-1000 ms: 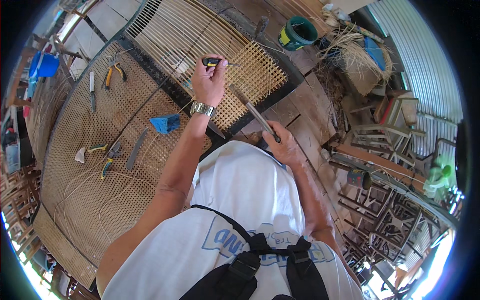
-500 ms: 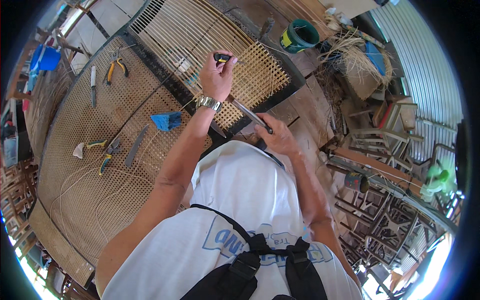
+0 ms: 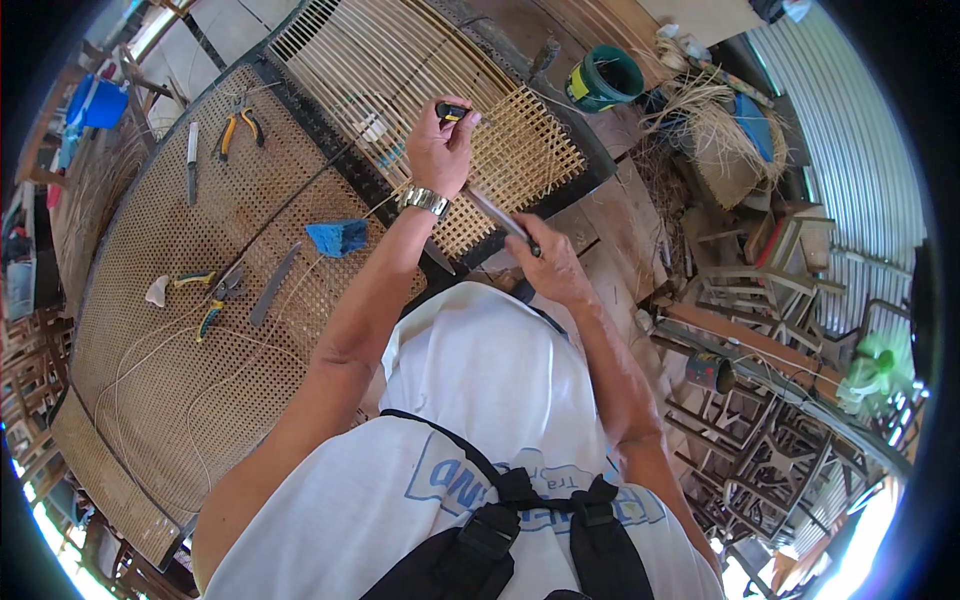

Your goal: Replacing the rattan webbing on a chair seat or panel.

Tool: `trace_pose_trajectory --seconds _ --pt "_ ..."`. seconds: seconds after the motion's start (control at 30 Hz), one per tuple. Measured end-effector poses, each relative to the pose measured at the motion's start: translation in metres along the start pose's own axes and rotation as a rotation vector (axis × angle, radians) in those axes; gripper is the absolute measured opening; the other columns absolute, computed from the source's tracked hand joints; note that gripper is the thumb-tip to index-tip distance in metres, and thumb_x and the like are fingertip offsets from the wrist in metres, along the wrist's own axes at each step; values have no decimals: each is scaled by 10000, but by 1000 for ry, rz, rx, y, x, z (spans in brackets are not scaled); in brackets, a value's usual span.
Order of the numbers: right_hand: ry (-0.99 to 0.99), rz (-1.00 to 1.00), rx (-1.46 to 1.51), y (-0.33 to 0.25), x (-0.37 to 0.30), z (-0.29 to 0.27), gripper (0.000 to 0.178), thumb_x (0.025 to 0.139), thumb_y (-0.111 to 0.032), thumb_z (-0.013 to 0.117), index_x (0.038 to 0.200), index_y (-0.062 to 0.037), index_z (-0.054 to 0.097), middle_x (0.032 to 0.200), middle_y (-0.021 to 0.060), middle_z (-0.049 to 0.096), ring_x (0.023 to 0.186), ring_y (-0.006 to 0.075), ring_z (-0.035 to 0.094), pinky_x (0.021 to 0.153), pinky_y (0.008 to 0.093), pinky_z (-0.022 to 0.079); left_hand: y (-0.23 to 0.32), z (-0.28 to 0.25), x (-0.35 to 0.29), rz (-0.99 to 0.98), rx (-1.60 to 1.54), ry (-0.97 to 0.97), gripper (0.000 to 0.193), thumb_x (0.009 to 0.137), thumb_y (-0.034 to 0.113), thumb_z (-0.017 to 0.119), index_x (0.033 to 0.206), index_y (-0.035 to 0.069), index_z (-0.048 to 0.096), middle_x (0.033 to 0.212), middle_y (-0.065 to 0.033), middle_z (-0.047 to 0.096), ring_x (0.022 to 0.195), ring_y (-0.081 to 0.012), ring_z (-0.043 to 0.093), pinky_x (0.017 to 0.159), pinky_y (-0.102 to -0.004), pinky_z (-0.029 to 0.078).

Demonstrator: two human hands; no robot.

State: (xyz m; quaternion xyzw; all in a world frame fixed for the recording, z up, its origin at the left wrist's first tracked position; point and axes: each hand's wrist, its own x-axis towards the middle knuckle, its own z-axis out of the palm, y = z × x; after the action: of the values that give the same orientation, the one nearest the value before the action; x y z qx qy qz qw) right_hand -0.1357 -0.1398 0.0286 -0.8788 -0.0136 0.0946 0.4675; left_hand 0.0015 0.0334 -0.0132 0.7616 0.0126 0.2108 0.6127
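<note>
My left hand (image 3: 440, 150), with a metal watch at the wrist, is closed round the black-and-yellow handle of a screwdriver (image 3: 453, 112). It is over the woven cane panel (image 3: 535, 140), where open weave meets bare parallel strands (image 3: 400, 50). The screwdriver's tip is hard to make out. My right hand (image 3: 553, 262) grips the black end of a long grey-shafted tool (image 3: 492, 212), slanting up toward my left wrist. That tool's far end is partly hidden by the wrist, so its kind is unclear. A pointed blade (image 3: 438, 257) lies at the panel's near edge, below my left forearm.
On the finished cane surface (image 3: 150, 370) at left lie pliers (image 3: 240, 130), a knife (image 3: 192, 165), green-and-yellow cutters (image 3: 222, 298), a dark blade (image 3: 275, 285), a blue block (image 3: 337, 238) and loose cane strands. A green bucket (image 3: 604, 78) and stacked chair frames (image 3: 770, 440) stand right.
The right hand and its grey-shafted tool have shifted slightly left. The left hand keeps its grip on the screwdriver at nearly the same spot. The whole view has shifted slightly.
</note>
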Motion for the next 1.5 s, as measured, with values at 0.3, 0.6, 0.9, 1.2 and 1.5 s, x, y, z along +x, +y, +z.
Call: trace_pose_trajectory --seconds 0.3,0.6,0.9,1.2,1.5 --pt "66 -94 -33 0 -5 4 320 977 -151 651 1251 4 595 965 255 692 864 410 694 760 446 546 1 0 -1 44 -6 64 218 902 133 815 1055 94 665 804 -24 707 631 -83 637 551 -259 496" --pt "156 -60 -27 -1 1 3 321 974 -154 628 1249 3 582 1033 293 689 952 478 684 809 497 550 12 -9 -4 -9 -78 47 214 912 119 805 1067 88 661 859 -29 716 712 -81 652 613 -256 523" --pt "10 -13 -64 -11 4 1 302 974 -159 650 1233 -12 604 994 263 693 888 430 692 784 463 549 9 -6 1 -20 20 8 222 910 134 809 1058 84 651 811 -14 705 595 -65 603 533 -240 460" --pt "22 -94 -91 -3 4 0 292 974 -153 653 1226 -11 612 953 251 692 862 409 691 762 448 547 7 -1 6 88 77 0 225 904 148 814 1058 92 660 837 -28 726 647 -88 661 569 -256 512" --pt "140 -53 21 0 -9 -7 296 976 -123 644 1252 -23 605 959 237 699 846 385 712 768 429 555 10 -9 3 20 -55 -29 213 909 135 803 1057 79 660 886 -53 746 763 -129 732 633 -276 554"
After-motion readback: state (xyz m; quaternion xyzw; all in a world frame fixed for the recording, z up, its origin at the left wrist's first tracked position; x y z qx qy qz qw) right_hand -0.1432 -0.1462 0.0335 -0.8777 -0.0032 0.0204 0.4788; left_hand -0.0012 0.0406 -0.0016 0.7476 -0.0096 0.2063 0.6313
